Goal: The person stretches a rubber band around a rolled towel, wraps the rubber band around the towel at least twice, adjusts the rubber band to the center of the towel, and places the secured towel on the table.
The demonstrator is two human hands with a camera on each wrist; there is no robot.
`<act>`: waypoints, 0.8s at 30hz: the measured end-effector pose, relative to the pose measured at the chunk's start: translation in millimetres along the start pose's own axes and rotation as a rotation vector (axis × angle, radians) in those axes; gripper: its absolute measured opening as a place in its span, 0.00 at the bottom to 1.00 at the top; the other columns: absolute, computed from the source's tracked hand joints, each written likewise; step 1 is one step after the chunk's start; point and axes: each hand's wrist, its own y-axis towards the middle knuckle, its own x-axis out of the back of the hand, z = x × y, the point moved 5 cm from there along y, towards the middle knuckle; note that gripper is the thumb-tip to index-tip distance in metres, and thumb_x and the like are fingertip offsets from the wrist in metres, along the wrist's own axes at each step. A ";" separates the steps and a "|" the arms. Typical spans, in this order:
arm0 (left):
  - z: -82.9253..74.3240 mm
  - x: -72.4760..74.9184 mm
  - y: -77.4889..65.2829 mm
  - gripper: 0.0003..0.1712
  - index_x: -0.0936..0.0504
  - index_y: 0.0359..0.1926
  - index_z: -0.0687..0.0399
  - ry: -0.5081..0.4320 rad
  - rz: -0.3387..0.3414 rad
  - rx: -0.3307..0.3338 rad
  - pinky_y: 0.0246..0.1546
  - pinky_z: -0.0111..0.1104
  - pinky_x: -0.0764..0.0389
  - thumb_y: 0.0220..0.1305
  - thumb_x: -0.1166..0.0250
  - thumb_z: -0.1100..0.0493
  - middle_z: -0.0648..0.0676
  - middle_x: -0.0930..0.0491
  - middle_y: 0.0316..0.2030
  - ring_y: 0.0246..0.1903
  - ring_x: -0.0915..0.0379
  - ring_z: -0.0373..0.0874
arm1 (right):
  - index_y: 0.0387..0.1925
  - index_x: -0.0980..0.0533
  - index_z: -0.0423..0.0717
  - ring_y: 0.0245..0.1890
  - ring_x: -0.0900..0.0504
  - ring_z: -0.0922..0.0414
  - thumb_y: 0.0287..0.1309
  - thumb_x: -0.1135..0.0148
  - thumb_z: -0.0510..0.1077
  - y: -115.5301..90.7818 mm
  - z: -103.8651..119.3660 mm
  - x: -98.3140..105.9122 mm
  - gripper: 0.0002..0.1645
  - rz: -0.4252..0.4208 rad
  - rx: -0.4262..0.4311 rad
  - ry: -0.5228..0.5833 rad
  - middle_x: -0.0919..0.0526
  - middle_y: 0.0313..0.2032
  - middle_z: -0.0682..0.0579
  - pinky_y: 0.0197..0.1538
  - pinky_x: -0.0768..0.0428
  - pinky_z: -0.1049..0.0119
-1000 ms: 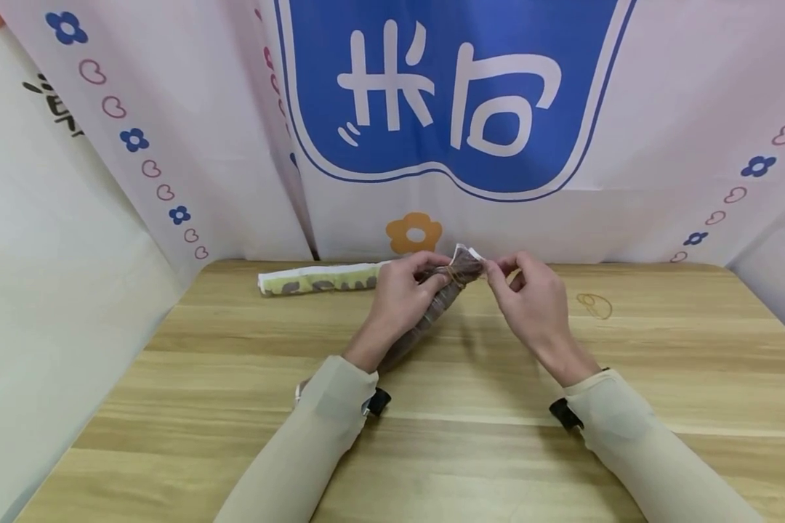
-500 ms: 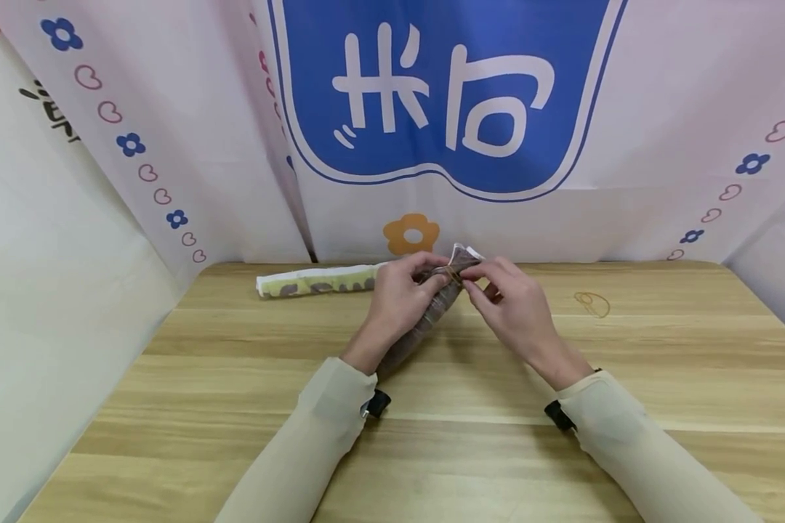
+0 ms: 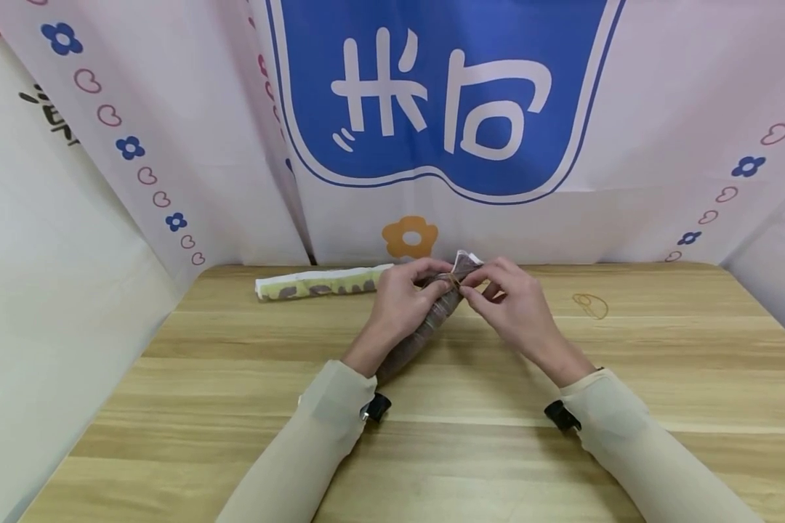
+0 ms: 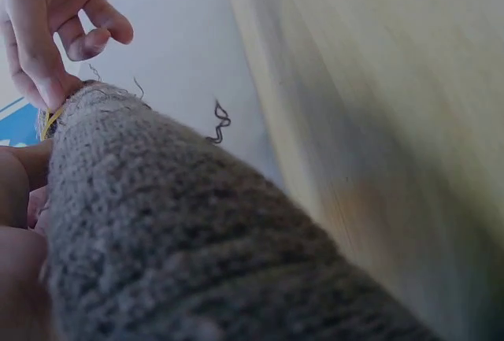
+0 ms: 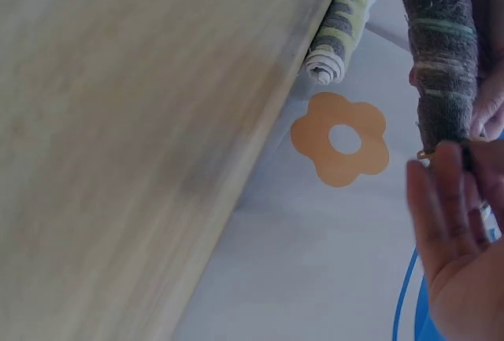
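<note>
A grey-brown rolled towel (image 3: pixel 417 343) slants away from me, its far end raised near the table's back edge. My left hand (image 3: pixel 399 303) grips it just below that end. A yellowish rubber band (image 3: pixel 454 279) goes around the roll there, and a white-edged tip sticks out beyond it. With thumb and forefinger, my right hand (image 3: pixel 515 306) pinches at the band. The left wrist view shows the roll's knitted-looking surface (image 4: pixel 173 191) and a bit of the band (image 4: pixel 52 120). In the right wrist view, the fingertips partly hide the band.
A second rolled towel (image 3: pixel 320 284), yellow-green with grey patches and a white edge, lies along the back left of the wooden table (image 3: pixel 484 465). One loose rubber band (image 3: pixel 591 306) lies at the right. A printed cloth backdrop (image 3: pixel 360 211) hangs right behind the table.
My right hand has moved left from the towel's white tip to the rubber band and now pinches there. My left hand has kept its grip.
</note>
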 end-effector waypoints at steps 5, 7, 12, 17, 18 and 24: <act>4.4 4.1 0.2 0.09 0.09 0.50 0.56 0.005 -0.022 0.025 0.40 0.35 0.16 0.70 0.29 0.66 0.53 0.09 0.41 0.39 0.14 0.40 | 0.40 0.19 0.39 0.27 0.15 0.52 0.66 0.34 0.32 -3.6 -6.5 -4.9 0.03 0.129 -0.207 0.250 0.15 0.42 0.45 0.30 0.17 0.66; 4.8 5.6 1.1 0.09 0.09 0.50 0.56 0.012 -0.031 0.016 0.39 0.35 0.17 0.70 0.29 0.67 0.53 0.09 0.41 0.38 0.14 0.40 | 0.42 0.21 0.39 0.23 0.17 0.51 0.69 0.36 0.35 -5.9 -9.3 -6.7 0.03 0.170 -0.306 0.309 0.15 0.42 0.43 0.27 0.20 0.63; 3.7 11.9 2.4 0.09 0.09 0.49 0.57 0.024 -0.092 -0.007 0.41 0.37 0.15 0.70 0.29 0.68 0.54 0.09 0.42 0.40 0.14 0.43 | 0.45 0.23 0.36 0.16 0.22 0.51 0.78 0.42 0.40 -5.8 -13.2 -7.3 0.08 0.207 -0.390 0.276 0.16 0.34 0.41 0.25 0.17 0.57; 1.5 16.3 1.2 0.10 0.09 0.49 0.57 -0.025 -0.126 -0.021 0.45 0.38 0.14 0.69 0.29 0.69 0.54 0.10 0.44 0.43 0.13 0.43 | 0.49 0.22 0.38 0.11 0.24 0.51 0.81 0.43 0.46 -3.7 -19.4 -1.4 0.13 0.195 -0.425 0.064 0.14 0.25 0.45 0.20 0.19 0.60; 0.7 16.6 1.0 0.10 0.09 0.49 0.57 -0.036 -0.124 -0.025 0.46 0.39 0.14 0.69 0.29 0.69 0.54 0.10 0.45 0.44 0.13 0.42 | 0.48 0.22 0.39 0.11 0.25 0.52 0.80 0.41 0.47 -3.2 -20.9 0.3 0.13 0.195 -0.429 0.006 0.14 0.23 0.47 0.18 0.22 0.62; -0.4 15.3 0.5 0.10 0.09 0.49 0.56 -0.075 -0.114 -0.028 0.46 0.39 0.14 0.69 0.28 0.68 0.53 0.09 0.44 0.43 0.13 0.41 | 0.37 0.24 0.45 0.11 0.28 0.58 0.71 0.30 0.46 -1.9 -24.8 5.8 0.12 0.205 -0.374 -0.188 0.18 0.16 0.59 0.17 0.34 0.66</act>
